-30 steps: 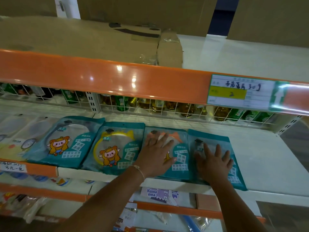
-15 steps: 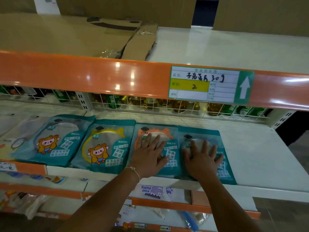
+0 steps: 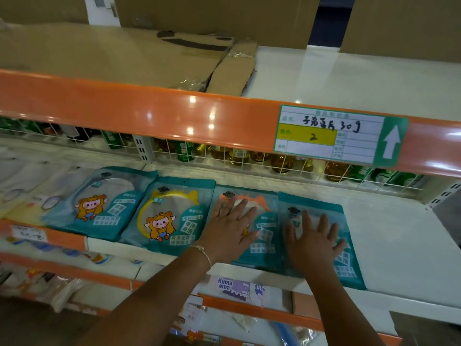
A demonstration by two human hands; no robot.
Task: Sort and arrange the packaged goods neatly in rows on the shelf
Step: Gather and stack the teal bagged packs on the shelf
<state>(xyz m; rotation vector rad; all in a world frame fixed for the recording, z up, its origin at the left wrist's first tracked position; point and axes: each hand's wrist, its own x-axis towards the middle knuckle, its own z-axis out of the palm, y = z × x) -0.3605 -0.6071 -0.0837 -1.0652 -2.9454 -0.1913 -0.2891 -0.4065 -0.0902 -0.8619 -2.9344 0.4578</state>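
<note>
Four teal packets in a row on the white shelf [image 3: 399, 245], cartoon packet [image 3: 99, 208] far left, yellow-ring packet [image 3: 169, 216] beside it, left hand [image 3: 228, 234] flat, fingers spread, pressing the orange-trim packet [image 3: 259, 248], right hand [image 3: 313, 242] flat on the end packet [image 3: 349, 268], touching its neighbour.

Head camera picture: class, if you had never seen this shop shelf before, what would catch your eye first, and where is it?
First the two spread hands, left hand and right hand, each pressing flat on a teal packet at the right end of a row lying on the white shelf. Then the glossy orange shelf edge above, bearing a handwritten price label.
</note>
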